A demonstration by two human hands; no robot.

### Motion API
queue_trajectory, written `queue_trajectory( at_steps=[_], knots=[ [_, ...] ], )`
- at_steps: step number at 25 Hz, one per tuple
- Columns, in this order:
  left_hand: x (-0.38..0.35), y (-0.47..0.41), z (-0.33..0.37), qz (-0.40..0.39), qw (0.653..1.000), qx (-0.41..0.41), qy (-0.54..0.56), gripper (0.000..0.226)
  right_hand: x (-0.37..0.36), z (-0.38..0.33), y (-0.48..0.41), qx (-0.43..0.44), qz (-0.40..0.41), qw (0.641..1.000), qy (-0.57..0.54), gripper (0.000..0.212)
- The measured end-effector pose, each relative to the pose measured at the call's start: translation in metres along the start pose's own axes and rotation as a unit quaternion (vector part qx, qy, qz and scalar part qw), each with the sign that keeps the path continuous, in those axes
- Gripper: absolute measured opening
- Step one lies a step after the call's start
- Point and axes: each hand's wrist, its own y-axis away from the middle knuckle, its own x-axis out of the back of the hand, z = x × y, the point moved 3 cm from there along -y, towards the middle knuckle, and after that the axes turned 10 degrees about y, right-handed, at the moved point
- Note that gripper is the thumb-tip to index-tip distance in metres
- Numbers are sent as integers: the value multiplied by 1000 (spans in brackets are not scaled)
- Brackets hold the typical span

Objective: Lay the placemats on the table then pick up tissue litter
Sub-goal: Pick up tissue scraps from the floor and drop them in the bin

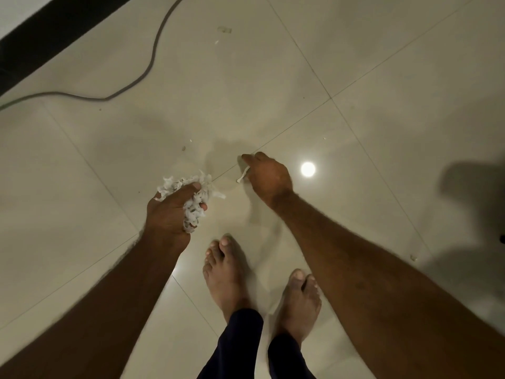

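Grey cable [153, 58] across pale tiled floor [382, 77]

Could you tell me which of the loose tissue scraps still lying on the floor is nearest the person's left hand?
The small scrap just beyond the left hand, which clutches the tissue wad. The others, one near the cable and one by the right forearm, lie farther off.

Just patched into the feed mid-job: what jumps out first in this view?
The left hand, left of centre, clutches a big wad of shredded white tissue. The right hand reaches down to the tile floor, pinching a small tissue strip. A grey cable snakes across the upper left, and bare feet stand below.
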Motion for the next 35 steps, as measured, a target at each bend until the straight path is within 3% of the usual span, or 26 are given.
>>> queue_trajectory(
  at_steps=[5,9,15,18,20,22,24,27,30,35],
  knots=[
    [-7,5,-1,9,1000,-14,20,24,-2,-3,-8,128,39,991,21,45],
    [-19,3,-1,-3,1000,2,9,24,-5,5,-12,159,81,984,21,41],
    [-28,-8,-9,10,998,-34,45,41,-5,4,-7,190,-35,978,74,44],
    [-32,-9,-12,9,998,-41,47,40,-8,4,0,139,-16,990,1,43],
    [-36,-7,-15,6,998,-43,46,42,-15,17,7,4,16,988,-153,38],
    [-41,-3,-17,5,998,-45,41,43,-19,29,17,-175,-5,922,-345,34],
    [-46,1,-17,-5,999,-32,36,43,-15,32,29,-290,-50,804,-517,34],
    [-59,12,-18,-75,995,46,52,32,1,34,53,-322,-77,654,-680,33],
    [-64,18,-23,-60,998,8,27,31,14,41,77,-309,-69,522,-792,20],
    [-69,38,-39,-79,996,11,-39,11,27,54,115,-299,-37,448,-841,17]
  ],
)
